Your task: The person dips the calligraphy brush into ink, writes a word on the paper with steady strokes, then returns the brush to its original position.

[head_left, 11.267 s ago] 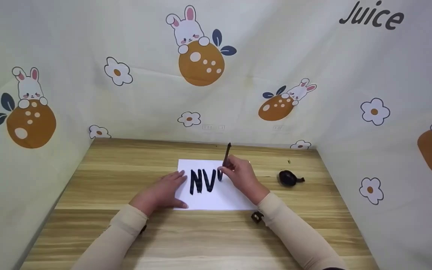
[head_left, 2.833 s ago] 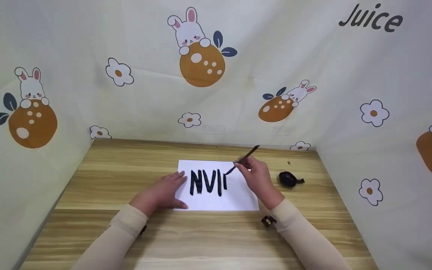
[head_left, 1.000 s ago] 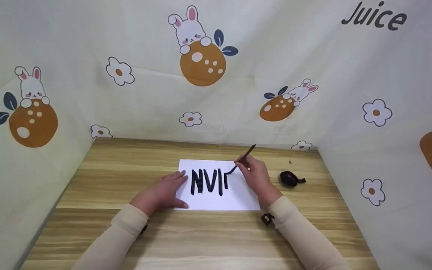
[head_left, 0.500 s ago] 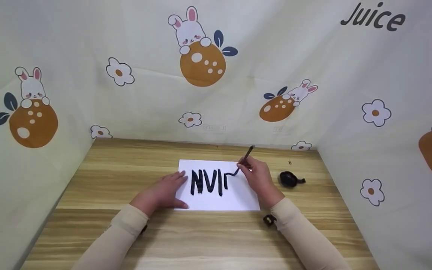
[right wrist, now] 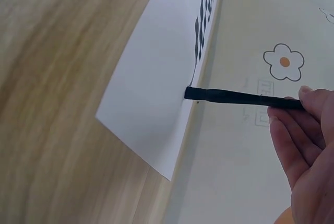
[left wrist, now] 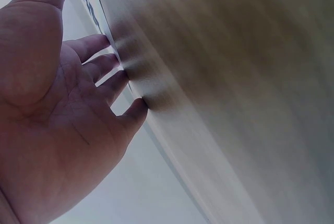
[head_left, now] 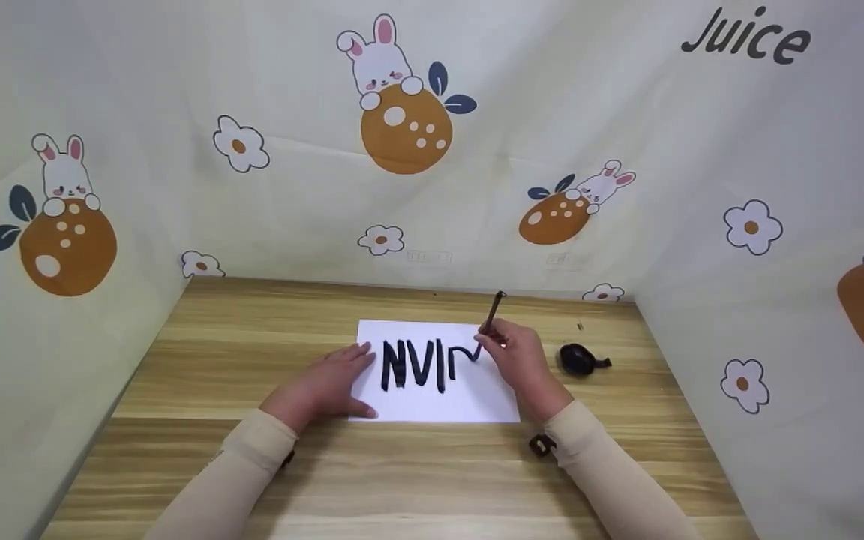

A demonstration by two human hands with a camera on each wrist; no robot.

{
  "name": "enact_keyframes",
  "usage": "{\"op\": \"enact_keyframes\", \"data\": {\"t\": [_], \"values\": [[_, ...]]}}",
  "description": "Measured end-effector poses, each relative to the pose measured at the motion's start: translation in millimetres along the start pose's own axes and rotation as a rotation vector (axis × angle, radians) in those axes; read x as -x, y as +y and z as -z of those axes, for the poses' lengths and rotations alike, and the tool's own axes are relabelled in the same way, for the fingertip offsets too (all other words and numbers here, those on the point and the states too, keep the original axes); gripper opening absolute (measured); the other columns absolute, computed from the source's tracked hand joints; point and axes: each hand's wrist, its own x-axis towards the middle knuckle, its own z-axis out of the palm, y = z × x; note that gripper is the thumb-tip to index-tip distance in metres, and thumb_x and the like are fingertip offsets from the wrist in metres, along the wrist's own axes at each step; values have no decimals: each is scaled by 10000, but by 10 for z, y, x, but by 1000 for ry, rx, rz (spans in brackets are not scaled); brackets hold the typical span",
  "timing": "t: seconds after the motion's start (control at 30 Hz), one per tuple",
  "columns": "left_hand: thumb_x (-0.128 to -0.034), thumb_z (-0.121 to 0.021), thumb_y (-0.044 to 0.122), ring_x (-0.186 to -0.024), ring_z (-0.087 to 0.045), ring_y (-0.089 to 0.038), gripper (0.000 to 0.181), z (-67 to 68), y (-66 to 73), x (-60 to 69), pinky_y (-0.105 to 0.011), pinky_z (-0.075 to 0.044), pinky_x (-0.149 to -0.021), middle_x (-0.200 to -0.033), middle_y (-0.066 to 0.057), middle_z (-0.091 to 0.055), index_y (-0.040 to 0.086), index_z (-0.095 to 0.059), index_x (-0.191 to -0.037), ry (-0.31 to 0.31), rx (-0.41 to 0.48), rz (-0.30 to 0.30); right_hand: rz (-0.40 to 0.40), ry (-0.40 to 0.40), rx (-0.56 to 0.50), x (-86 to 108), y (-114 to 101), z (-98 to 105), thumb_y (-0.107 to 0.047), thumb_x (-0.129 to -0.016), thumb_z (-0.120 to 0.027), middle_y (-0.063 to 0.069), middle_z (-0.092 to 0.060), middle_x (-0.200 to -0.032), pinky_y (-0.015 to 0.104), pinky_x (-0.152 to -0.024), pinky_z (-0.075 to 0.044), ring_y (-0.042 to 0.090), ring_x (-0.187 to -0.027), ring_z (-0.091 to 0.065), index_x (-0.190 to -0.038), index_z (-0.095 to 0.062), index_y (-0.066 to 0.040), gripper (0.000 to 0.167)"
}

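Rabbit-printed fabric [head_left: 289,202] backed the tabletop [head_left: 402,480] and paper [head_left: 409,405]. At the paper's left edge, the left hand [head_left: 323,382] rested, fingers spread, presumably steadying it; over its right half, the right hand [head_left: 520,358] pinched a brush [head_left: 493,312] between fingers, seemingly for control; right of the paper sat a black dish [head_left: 576,360].

the head view shows 1 brush [head_left: 492,311], 1 sheet [head_left: 421,407], 1 dish [head_left: 574,360], 4 printed rabbits [head_left: 378,66], 4 oranges [head_left: 402,154] and 6 flowers [head_left: 753,227].
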Motion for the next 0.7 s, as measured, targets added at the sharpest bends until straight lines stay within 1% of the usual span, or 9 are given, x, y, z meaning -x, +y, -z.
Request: {"op": "enact_keyframes", "data": {"t": [0.23,0.4,0.5,0.7], "values": [[-907,-884,563,-1662,-237,-438,1100,-2,-3,0,-649,-222,-1332,-1805,-198,-265,-2,-375,-1702,-2,-4,-4,16,-4,46,31,-50,0,-128,-994,-847,26,-821,-911,396,-774,-673,194,-836,-781,-965,-796,-90,70],[-907,-884,564,-1661,-238,-442,1100,-2,-4,-4,-647,-219,-1333,-1805,-198,-267,-1,-375,-1702,-1,-5,-3,8,-6,48,48,-74,-13,-143,-978,-866,13,-819,-897,371,-751,-666,170,-817,-772,-949,-797,-102,84],[-902,-899,537,-1653,-255,-452,1093,-1,-4,-6,-661,-232,-1325,-1794,-217,-285,-23,-388,-1689,8,5,-13,11,-3,54,55,-83,-26,-137,-970,-872,-3,-807,-870,355,-723,-648,147,-788,-745,-929,-791,-107,95],[-899,-911,515,-1647,-267,-460,1084,-1,-1,-6,-674,-245,-1316,-1782,-235,-304,-44,-400,-1674,14,12,-22,45,-9,74,74,-108,-34,-171,-970,-878,-4,-796,-854,327,-686,-633,132,-757,-722,-908,-779,-103,135]]}}
